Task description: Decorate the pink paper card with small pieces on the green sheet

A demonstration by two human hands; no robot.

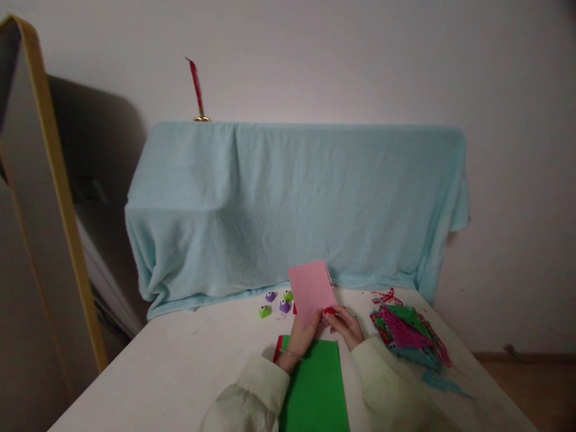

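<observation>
- The left hand (pixel 302 337) is raised just above the tabletop (pixel 180 366), its fingers pinching the lower edge of a pink paper sheet (pixel 310 292) that stands tilted up, its top leaning toward 11 o'clock.
- The right hand (pixel 345 326) sits at 3 o'clock of the left hand, close beside it, its fingers clenched around a small red punch (pixel 329 311) set against the bottom right corner of the pink paper sheet.
- The right edge of the pink paper sheet shows a row of small cut-out holes near its top corner.
- Both arms wear pale cream sleeves (pixel 252 390) that come in from 6 o'clock.
- A green paper sheet (pixel 317 390) lies flat on the tabletop under the wrists, at 6 o'clock of the hands; a strip of red paper (pixel 278 348) peeks out at its top left corner.
- At 10 o'clock of the left hand stand four small punches with eye marks: two purple punches (pixel 270 296) and two green punches (pixel 265 311), grouped near each other.
- At 3 o'clock of the right hand, a little apart, lies a heap of punched paper scraps (pixel 407 333) in pink, green, red and teal.
- At 12 o'clock, along the far edge of the tabletop, a light blue blanket (pixel 292 204) covers a long, box-like shape against the wall.
- On top of the blanket at 11 o'clock stands a brass-based object with a red ribbon (pixel 197 87), tilted.
- A yellow-edged board (pixel 49 180) leans at 9 o'clock.
</observation>
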